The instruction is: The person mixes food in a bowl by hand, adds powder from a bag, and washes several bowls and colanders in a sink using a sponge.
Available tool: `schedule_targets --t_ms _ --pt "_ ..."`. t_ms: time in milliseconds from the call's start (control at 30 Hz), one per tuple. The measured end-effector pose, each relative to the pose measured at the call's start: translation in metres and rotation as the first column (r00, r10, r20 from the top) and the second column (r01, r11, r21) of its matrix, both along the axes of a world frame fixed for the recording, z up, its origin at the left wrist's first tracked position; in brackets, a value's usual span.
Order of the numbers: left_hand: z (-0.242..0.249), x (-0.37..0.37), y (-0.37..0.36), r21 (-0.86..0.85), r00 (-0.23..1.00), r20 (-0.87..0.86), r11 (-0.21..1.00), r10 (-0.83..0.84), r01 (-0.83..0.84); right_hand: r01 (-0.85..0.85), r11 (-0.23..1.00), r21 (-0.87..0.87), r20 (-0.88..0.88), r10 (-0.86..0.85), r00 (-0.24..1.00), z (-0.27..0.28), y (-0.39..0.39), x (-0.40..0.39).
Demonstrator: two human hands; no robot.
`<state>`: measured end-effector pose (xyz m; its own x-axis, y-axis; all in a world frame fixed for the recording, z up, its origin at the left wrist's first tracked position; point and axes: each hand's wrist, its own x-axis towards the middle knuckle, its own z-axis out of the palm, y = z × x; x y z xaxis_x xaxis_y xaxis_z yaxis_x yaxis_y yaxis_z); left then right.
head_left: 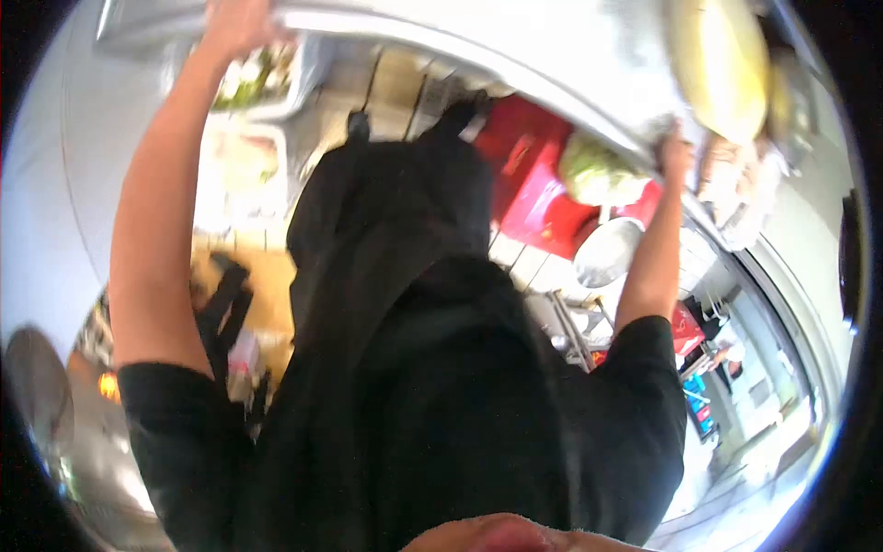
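Note:
My left hand (241, 26) is at the far left end of the steel counter (515, 28), by its front edge. The frame's top cuts it off and motion blurs it, so its fingers do not show clearly. My right hand (677, 155) is at the counter's edge on the right. Its fingers look curled, with a blurred greyish patch at their tips that I cannot make out. Just beyond it on the counter lies a large, pale yellow, rounded thing (722, 69).
Under the counter's left end stand a clear bin with green and white pieces (253, 78) and a white tub (241, 175). Below its right side are a red crate (520, 166), a pale green leafy vegetable (602, 175) and a metal bowl (609, 250). Another person (731, 354) is far right.

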<state>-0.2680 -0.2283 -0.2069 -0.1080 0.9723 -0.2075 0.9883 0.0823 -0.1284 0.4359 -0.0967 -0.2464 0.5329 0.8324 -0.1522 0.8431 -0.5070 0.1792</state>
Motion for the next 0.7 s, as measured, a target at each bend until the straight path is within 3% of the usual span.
schedule_targets --t_ms 67,133,200,267,300,333,367,400,433,500,533,600,667,700 --pt "0.011 0.008 0.006 -0.11 0.997 -0.037 0.992 0.066 -0.069 0.018 0.997 0.073 0.044 -0.021 0.999 -0.031 0.021 0.006" --pt "0.028 0.018 0.01 -0.188 0.995 -0.045 0.977 0.091 -0.098 0.115 0.974 0.195 -0.03 -0.111 0.993 0.0 0.024 -0.086" --pt "0.04 0.026 0.014 -0.25 0.99 -0.051 0.958 0.13 -0.138 -0.122 0.939 0.321 0.061 0.108 0.992 0.002 0.03 -0.149" --pt "0.046 0.028 0.015 -0.25 0.989 -0.042 0.957 0.143 -0.149 -0.472 0.747 0.468 0.11 0.481 0.87 -0.006 0.027 -0.21" --pt "0.046 0.03 0.016 -0.252 0.988 -0.038 0.956 0.148 -0.153 -0.52 0.789 0.327 0.046 0.536 0.843 0.028 0.028 -0.26" --pt "0.047 0.032 0.015 -0.26 0.987 -0.047 0.952 0.153 -0.16 -0.562 0.827 0.019 -0.181 0.556 0.811 0.051 0.03 -0.303" --pt "0.049 0.033 0.016 -0.263 0.986 -0.059 0.95 0.157 -0.167 -0.566 0.784 0.253 -0.2 0.615 0.763 0.049 0.021 -0.338" --pt "0.051 0.035 0.017 -0.264 0.985 -0.07 0.949 0.158 -0.171 -0.588 0.573 0.571 -0.08 0.751 0.655 0.01 0.016 -0.368" --pt "0.051 0.035 0.016 -0.26 0.984 -0.056 0.948 0.172 -0.181 -0.624 0.571 0.533 -0.197 0.801 0.565 0.018 0.006 -0.399" --pt "0.045 0.033 0.015 -0.23 0.985 -0.057 0.958 0.163 -0.172 -0.771 0.428 0.472 -0.22 0.904 0.367 0.021 -0.011 -0.447" --pt "0.041 0.03 0.013 -0.226 0.985 -0.061 0.959 0.162 -0.171 -0.735 0.438 0.517 -0.401 0.883 0.244 0.026 -0.019 -0.462" --pt "0.036 0.027 0.012 -0.223 0.985 -0.069 0.96 0.156 -0.168 -0.524 0.577 0.626 -0.635 0.768 0.088 0.039 -0.028 -0.458" --pt "0.031 0.025 0.012 -0.216 0.984 -0.089 0.962 0.152 -0.168 -0.411 0.556 0.722 -0.619 0.785 -0.027 0.046 -0.024 -0.409" --pt "0.027 0.023 0.01 -0.209 0.986 -0.085 0.965 0.145 -0.16 -0.31 0.773 0.554 -0.827 0.553 -0.101 0.079 -0.027 -0.373"
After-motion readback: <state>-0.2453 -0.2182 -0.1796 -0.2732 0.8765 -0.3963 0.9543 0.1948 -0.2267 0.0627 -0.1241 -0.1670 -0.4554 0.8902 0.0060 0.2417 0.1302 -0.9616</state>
